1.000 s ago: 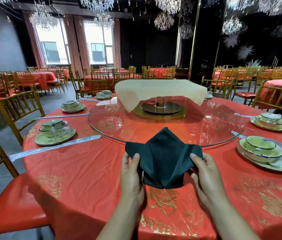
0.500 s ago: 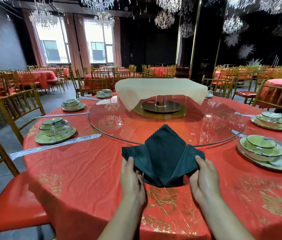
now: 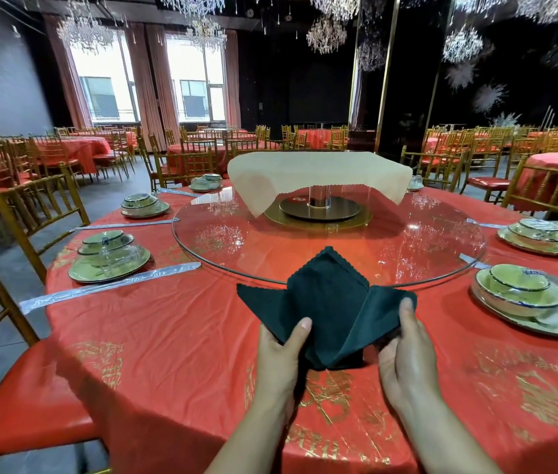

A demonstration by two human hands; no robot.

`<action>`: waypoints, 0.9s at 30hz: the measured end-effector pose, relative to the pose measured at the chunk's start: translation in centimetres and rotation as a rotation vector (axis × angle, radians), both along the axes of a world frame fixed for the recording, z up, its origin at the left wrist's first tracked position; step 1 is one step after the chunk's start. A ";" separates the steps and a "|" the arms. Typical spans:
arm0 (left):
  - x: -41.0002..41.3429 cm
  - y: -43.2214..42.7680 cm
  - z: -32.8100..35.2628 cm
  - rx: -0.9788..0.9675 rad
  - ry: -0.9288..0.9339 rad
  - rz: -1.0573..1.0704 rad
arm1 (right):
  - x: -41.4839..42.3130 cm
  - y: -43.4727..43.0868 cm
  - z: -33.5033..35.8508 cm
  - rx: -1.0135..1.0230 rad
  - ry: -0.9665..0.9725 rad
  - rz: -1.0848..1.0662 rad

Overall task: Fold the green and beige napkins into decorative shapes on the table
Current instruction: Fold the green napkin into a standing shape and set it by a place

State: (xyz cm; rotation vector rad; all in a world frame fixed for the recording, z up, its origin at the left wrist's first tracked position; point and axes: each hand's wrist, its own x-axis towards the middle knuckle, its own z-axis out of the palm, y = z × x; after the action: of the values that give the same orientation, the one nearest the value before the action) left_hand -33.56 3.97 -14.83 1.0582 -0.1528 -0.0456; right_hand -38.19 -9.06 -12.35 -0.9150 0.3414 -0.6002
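The banquet hall was dim under chandeliers, and the round table (image 3: 168,336) in its red and gold cloth filled the near view. Between the two hands, lifted a little off the cloth, was the green napkin (image 3: 325,302), partly folded: a peak pointed away from the hands over the rim of the glass turntable (image 3: 407,248), and a wing ran out to each side. The left hand (image 3: 281,350) pinched the lower left fold, thumb on top and fingers hidden beneath. The right hand (image 3: 404,357) did the same on the right wing, thumb laid along the cloth. That two-sided hold probably served to pin the creases so the layers did not slip while the shape was worked, with the bottom point just ahead of the wrists. Well beyond the hands, the beige napkin (image 3: 318,172) lay spread flat over a stand at the turntable's centre, seemingly waiting its turn. A set of green dishes (image 3: 524,295) stood to the right of the right hand, well apart from it.
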 end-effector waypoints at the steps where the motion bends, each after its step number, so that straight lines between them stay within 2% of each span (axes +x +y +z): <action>1: 0.1 0.0 -0.2 -0.038 0.007 0.005 | -0.7 0.2 -0.2 -0.056 0.013 0.006; 7: 0.4 0.0 -0.6 -0.069 -0.015 0.033 | -3.4 2.2 -2.8 -0.660 0.205 0.143; 8: 0.4 0.0 -0.7 -0.064 -0.018 0.026 | -3.2 2.2 -3.0 -0.707 0.223 0.165; 12: 0.4 0.1 -0.5 -0.078 -0.015 -0.006 | -1.8 1.7 -2.5 -0.669 0.141 0.206; 19: 0.8 0.0 -0.3 -0.033 0.015 -0.008 | -0.6 1.2 -2.5 -0.649 0.175 0.169; 27: -0.2 -0.1 0.2 0.067 0.025 -0.045 | -0.1 2.4 -2.7 -0.752 0.232 0.097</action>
State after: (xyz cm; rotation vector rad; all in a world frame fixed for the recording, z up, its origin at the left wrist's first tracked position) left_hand -33.75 3.89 -14.65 1.1205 -0.1537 -0.1048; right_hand -38.30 -6.62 -15.05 -1.7224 0.2752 -0.5361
